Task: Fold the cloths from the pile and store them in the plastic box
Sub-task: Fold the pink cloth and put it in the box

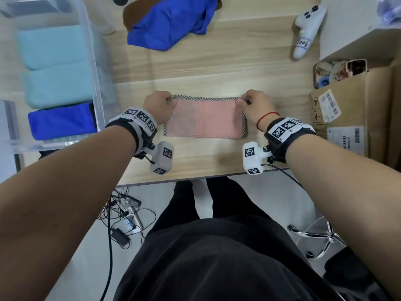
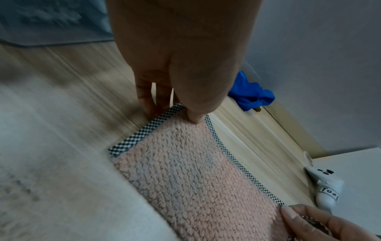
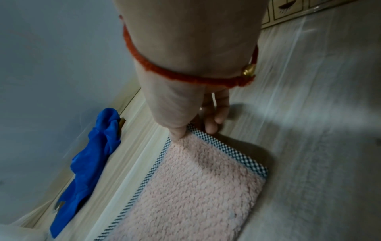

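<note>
A pink fleecy cloth (image 1: 204, 119) with a black-and-white checked border lies folded in half on the wooden table (image 1: 217, 68). My left hand (image 1: 159, 104) pinches its far left corner, thumb on top (image 2: 193, 116). My right hand (image 1: 253, 103) pinches the far right corner (image 3: 181, 133). The pink cloth (image 2: 195, 179) (image 3: 202, 187) lies flat below both hands. A crumpled blue cloth (image 1: 171, 22) lies on a brown one at the far edge; it is the pile. The clear plastic box (image 1: 91, 51) at the left holds two folded teal cloths (image 1: 54, 66) and a folded blue one (image 1: 60, 120).
A white game controller (image 1: 307, 29) lies at the far right of the table. A cardboard box (image 1: 355, 109) stands at the right edge. Cables and a power adapter lie on the floor (image 1: 123, 222) below the table's near edge. A chair base (image 1: 319, 235) stands at the right.
</note>
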`<state>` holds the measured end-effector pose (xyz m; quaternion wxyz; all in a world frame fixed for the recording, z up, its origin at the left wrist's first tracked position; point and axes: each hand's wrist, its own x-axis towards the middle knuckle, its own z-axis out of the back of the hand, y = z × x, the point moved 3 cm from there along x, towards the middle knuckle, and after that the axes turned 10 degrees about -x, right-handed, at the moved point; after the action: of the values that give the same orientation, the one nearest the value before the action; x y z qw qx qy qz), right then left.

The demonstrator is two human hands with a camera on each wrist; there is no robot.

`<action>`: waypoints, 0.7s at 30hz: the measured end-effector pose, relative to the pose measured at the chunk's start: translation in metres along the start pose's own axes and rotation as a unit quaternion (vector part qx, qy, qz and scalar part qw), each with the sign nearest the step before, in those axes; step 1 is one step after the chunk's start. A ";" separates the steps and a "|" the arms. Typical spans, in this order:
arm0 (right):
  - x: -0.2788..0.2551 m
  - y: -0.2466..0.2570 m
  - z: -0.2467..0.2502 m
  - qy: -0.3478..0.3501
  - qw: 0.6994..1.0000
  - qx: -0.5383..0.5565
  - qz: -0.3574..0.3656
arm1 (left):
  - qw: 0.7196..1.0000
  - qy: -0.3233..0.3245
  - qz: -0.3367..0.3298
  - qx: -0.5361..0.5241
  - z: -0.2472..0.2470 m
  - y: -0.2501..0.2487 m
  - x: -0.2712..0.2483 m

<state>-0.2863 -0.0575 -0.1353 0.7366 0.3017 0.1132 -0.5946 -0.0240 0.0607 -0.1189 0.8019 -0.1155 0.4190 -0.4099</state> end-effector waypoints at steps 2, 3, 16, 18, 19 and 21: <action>0.001 -0.001 -0.002 -0.005 1.000 -0.019 -0.001 | 1.000 -0.019 0.021 -0.004 -0.003 0.005 0.004; 0.002 -0.002 -0.003 -0.015 1.000 -0.027 0.000 | 0.999 -0.029 0.030 -0.009 -0.004 0.009 0.006; -0.029 0.008 0.021 -0.207 0.964 -0.157 0.058 | 0.990 0.014 -0.137 -0.005 -0.023 -0.042 -0.011; -0.031 0.009 0.011 -0.140 0.979 -0.143 0.029 | 0.981 0.067 -0.181 0.028 -0.041 -0.047 -0.016; -0.032 0.007 0.003 -0.090 0.987 -0.130 -0.008 | 0.978 0.092 -0.184 0.045 -0.050 -0.046 -0.018; -0.034 0.001 -0.009 -0.015 0.991 -0.093 -0.093 | 0.972 0.124 -0.179 0.085 -0.065 -0.037 -0.021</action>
<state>-0.2924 -0.0245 -0.1239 0.7049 0.2110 0.1840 -0.6517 -0.1011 0.0630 -0.1271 0.6642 -0.0685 0.4513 -0.5919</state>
